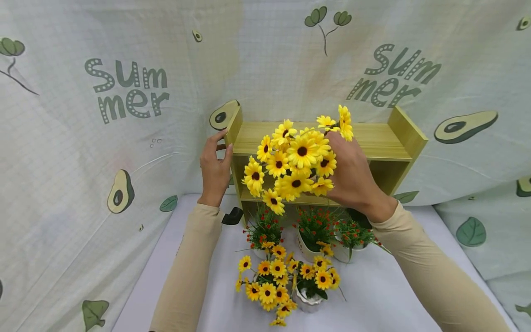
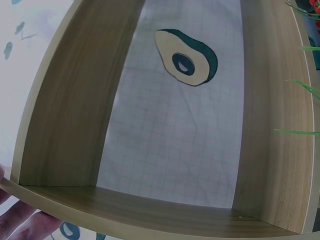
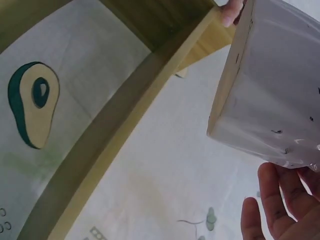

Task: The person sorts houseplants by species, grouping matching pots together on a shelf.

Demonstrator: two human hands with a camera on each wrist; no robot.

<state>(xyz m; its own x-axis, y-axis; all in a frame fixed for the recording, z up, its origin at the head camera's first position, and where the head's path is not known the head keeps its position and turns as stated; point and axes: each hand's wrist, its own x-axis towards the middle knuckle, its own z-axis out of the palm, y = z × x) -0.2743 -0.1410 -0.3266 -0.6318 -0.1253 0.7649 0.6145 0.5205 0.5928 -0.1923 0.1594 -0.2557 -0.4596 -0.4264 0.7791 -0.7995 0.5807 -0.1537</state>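
Note:
A small wooden shelf (image 1: 373, 140) stands against the printed cloth, with an open compartment under its top board. My left hand (image 1: 216, 168) grips its left side panel, thumb towards the front edge; some of those fingers (image 2: 30, 222) show beside the panel in the left wrist view. My right hand (image 1: 352, 173) holds a potted bunch of yellow sunflowers (image 1: 302, 151) up in front of the shelf, and the blooms overlap the top board. In the right wrist view, the whitish pot (image 3: 275, 95) has straight sides, with my fingers (image 3: 277, 195) around its lower end.
On the white table (image 1: 373, 286), pots of red-flowered grass (image 1: 315, 226) stand before the shelf. Nearer are more yellow sunflowers (image 1: 267, 293), some in a silvery-white pot (image 1: 309, 302). Printed cloth (image 1: 124, 152) hangs behind and at both sides.

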